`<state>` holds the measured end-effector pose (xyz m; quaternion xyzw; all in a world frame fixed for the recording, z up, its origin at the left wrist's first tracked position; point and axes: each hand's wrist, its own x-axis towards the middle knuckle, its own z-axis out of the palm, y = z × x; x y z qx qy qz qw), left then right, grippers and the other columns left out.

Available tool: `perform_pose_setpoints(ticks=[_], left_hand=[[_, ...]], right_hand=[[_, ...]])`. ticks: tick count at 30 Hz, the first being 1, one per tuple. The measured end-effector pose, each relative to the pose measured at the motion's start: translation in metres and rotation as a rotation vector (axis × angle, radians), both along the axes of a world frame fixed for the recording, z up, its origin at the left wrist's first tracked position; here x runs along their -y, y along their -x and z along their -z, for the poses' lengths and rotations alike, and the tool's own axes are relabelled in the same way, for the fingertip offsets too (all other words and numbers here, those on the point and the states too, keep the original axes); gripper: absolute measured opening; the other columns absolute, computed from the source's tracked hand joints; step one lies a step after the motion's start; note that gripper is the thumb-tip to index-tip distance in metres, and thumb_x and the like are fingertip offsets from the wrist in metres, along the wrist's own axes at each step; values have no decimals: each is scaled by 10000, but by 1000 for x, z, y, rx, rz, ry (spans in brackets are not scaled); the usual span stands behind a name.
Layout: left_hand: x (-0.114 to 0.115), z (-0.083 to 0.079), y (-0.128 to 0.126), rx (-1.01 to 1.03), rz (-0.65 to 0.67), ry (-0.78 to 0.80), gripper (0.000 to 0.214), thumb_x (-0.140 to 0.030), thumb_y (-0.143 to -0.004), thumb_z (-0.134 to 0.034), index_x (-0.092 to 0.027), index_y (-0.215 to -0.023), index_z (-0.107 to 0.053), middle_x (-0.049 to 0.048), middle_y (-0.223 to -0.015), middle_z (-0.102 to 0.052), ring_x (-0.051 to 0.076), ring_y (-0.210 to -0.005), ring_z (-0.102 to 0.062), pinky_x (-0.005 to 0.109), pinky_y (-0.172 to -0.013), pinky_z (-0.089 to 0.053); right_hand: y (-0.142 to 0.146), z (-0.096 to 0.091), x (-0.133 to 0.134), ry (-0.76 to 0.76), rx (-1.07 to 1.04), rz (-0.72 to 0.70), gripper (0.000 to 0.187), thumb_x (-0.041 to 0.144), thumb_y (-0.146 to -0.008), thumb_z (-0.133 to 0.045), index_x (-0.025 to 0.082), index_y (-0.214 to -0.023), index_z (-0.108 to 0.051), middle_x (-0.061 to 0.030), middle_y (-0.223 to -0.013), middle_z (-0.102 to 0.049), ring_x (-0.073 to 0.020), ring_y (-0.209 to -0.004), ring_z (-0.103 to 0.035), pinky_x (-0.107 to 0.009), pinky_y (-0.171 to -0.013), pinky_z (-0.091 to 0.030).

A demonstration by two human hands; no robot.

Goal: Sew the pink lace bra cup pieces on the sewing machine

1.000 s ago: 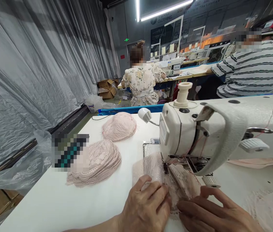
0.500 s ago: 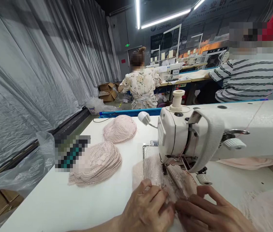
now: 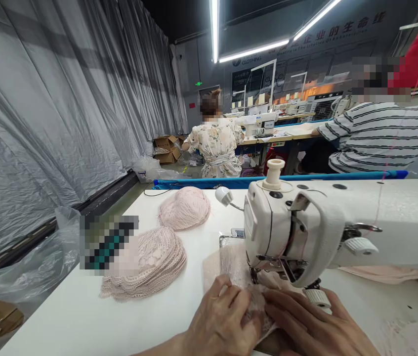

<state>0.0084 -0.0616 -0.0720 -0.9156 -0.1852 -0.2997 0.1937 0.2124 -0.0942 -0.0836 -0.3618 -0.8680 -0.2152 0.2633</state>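
Note:
Pale pink lace fabric lies on the white table under the needle area of a white sewing machine. My left hand rests on the lace just left of the needle, fingers bent and closed on it. Close by on the right, my right hand has its fingers pressed together on the same lace, tips near the presser foot. The fingers partly cover the lace, and the right thumb is hard to make out.
Two piles of pink lace pieces, a front stack and a rear stack, stand left on the table. More lace lies at lower right. Clear plastic hangs beside the table. Two people sit at machines ahead.
My right hand has moved forward and left over the lace, closer to the presser foot, its fingers now flatter. My left hand stays nearly in place. The view has tilted up slightly.

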Motion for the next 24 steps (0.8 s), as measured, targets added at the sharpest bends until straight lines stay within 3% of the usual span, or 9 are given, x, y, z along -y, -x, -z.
perform_pose_setpoints(ticks=[3, 10, 17, 20, 22, 24], left_hand=[[-7, -6, 2, -87, -16, 52, 136, -136, -895, -469, -116, -911, -602, 46, -772, -578, 157, -745, -548, 351, -790, -422], [-15, -8, -3, -144, -59, 105, 108, -122, -887, -485, -106, -945, -575, 48, -796, -574, 170, -793, -563, 363, -834, -417], [-11, -11, -4, -146, -72, 118, 119, -100, -905, -448, -107, -922, -565, 48, -822, -571, 170, -815, -561, 374, -846, -411], [-10, -9, -3, -86, -3, 108, 195, -64, -921, -391, -94, -858, -573, 46, -849, -584, 138, -797, -552, 346, -840, -404], [-10, -7, -2, -60, 48, 84, 250, -39, -922, -361, -85, -814, -581, 35, -792, -575, 120, -729, -532, 322, -790, -405], [-10, -4, -2, -32, 77, 29, 263, -36, -912, -365, -74, -793, -597, 30, -715, -546, 123, -666, -505, 317, -734, -400]], right_hand=[[-6, -7, -6, -35, 127, 15, 406, 537, -945, -416, 201, -1067, -609, -33, -1054, -715, -185, -780, -682, -378, -778, -374], [-9, -3, -11, -102, 244, 73, 500, 517, -987, -308, 131, -1130, -590, -88, -1090, -701, -192, -828, -681, -423, -767, -394], [-13, 3, -10, -158, 265, 66, 555, 575, -943, -376, 100, -1100, -616, -113, -1049, -711, -223, -759, -668, -452, -733, -397], [-17, 0, -5, -62, 144, 46, 440, 492, -984, -344, 148, -1055, -609, -55, -947, -726, -201, -784, -654, -437, -787, -351], [-20, -4, -1, 54, 30, 41, 369, 422, -1009, -318, 207, -914, -602, 11, -803, -705, -172, -716, -644, -417, -802, -319], [-21, -7, 2, 117, -54, 74, 418, 395, -1024, -272, 225, -780, -565, 44, -676, -655, -154, -613, -617, -418, -817, -302]])
